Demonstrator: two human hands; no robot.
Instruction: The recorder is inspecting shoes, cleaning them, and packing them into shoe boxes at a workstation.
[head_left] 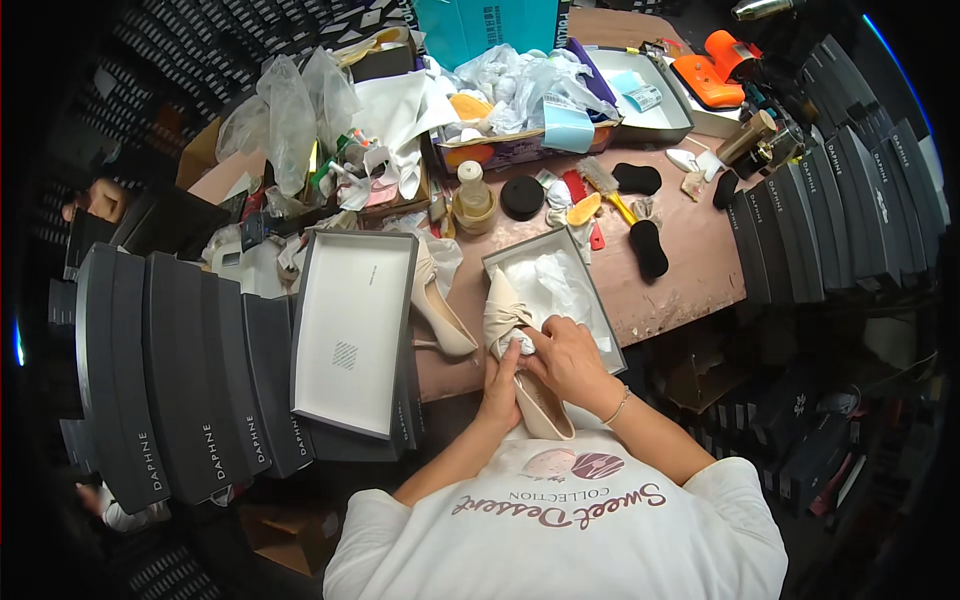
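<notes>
A cream high-heeled shoe (506, 312) with a knotted front lies in front of me over the near edge of an open grey shoebox (597, 305) lined with white tissue paper. My left hand (500, 388) grips the shoe from the left side near its heel end. My right hand (567, 360) rests on top of the shoe and presses a wad of white tissue (519, 345) into its opening. A second matching cream shoe (440, 310) lies on its side on the table to the left, between the box and the box lid (352, 330).
Dark shoeboxes are stacked at left (180, 380) and right (840, 210). The brown table (690, 260) carries black pads, a brush, a glue bottle (472, 195), plastic bags and cluttered boxes at the back. Another person's hand (100, 200) shows at far left.
</notes>
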